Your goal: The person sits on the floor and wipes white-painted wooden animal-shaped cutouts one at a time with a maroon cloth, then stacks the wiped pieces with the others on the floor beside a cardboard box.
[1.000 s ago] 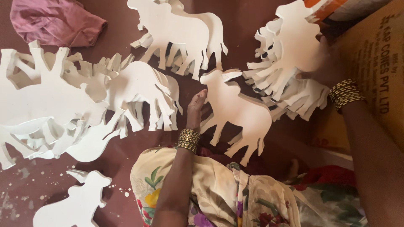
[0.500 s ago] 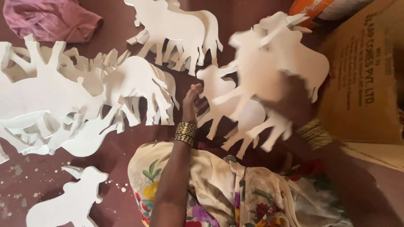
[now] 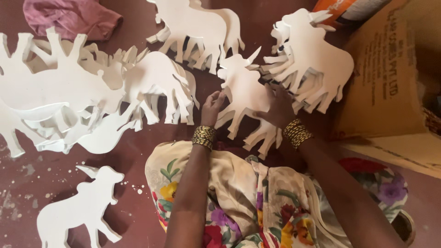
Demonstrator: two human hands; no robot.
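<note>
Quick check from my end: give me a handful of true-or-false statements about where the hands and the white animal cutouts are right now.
1. Both hands rest on the same white cutout. True: the left hand touches the left edge of the horned cutout, and the right hand lies flat on it.
2. The right hand holds a cutout up in the air. False: it presses down on the cutout on the floor.
3. A single cutout lies apart at lower left. True.
4. The cardboard box stands at the left. False: it is at the right.
5. A pink cloth lies at upper left. True.
</note>
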